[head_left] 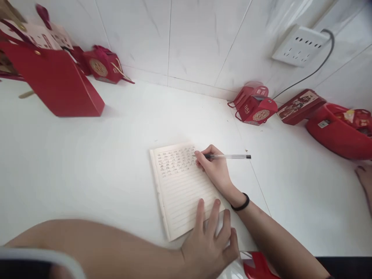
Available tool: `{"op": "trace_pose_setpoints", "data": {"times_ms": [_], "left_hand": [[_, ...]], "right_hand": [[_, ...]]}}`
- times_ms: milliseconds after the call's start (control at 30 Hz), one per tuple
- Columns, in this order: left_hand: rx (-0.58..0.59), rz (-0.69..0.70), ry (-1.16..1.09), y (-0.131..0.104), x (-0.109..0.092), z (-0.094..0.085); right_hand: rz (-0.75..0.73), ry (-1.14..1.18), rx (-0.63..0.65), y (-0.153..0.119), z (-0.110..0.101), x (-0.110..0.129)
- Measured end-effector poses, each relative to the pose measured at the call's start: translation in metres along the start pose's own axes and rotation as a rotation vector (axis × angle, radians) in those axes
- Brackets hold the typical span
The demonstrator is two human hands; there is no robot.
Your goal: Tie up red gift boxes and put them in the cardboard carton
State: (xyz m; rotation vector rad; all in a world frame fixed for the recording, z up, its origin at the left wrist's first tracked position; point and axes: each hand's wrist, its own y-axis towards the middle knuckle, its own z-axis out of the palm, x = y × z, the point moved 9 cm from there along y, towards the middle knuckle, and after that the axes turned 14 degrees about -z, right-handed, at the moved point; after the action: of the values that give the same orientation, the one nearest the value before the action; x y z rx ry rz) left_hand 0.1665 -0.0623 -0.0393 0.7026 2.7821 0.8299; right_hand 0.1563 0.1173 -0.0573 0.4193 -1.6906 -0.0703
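Note:
A lined notebook [186, 201] lies open on the white tabletop, its upper lines filled with rows of small handwritten marks, the lower lines blank. My right hand [215, 166] rests at the page's upper right, pinching a clear pen [232, 156] with a black end cap. The pen's tip points left onto the written rows. Across the notebook's bottom right edge lies my left hand [209, 240], fingers spread, the fingertips on the page. A black band [241, 202] circles my right wrist.
A large red bag [58, 81] and a small red box [104, 66] stand at the back left. Small red boxes [255, 104], a red basket [334, 131] and a wall socket [302, 44] with a grey cable are at the right. Another person's hand [364, 180] shows at the right edge.

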Motion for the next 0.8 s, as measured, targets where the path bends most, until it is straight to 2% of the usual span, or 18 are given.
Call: {"op": "trace_pose_setpoints", "data": {"times_ms": [67, 133, 333, 500, 800], "left_hand": [[-0.112, -0.051, -0.020, -0.002, 0.001, -0.003], [-0.162, -0.083, -0.027, -0.005, 0.001, -0.001], [-0.154, -0.078, -0.037, -0.006, -0.001, 0.003], [-0.106, -0.075, -0.042, -0.004, -0.001, 0.004], [-0.138, -0.095, -0.032, -0.002, -0.001, 0.004]], "right_hand": [[-0.026, -0.092, -0.013, -0.001, -0.006, 0.004], [-0.051, -0.170, -0.016, -0.003, -0.009, 0.010], [-0.008, -0.194, 0.037, -0.007, -0.006, 0.011], [-0.019, -0.313, 0.051, -0.008, -0.007, 0.013], [0.003, -0.333, 0.104, -0.007, -0.002, 0.010]]}}
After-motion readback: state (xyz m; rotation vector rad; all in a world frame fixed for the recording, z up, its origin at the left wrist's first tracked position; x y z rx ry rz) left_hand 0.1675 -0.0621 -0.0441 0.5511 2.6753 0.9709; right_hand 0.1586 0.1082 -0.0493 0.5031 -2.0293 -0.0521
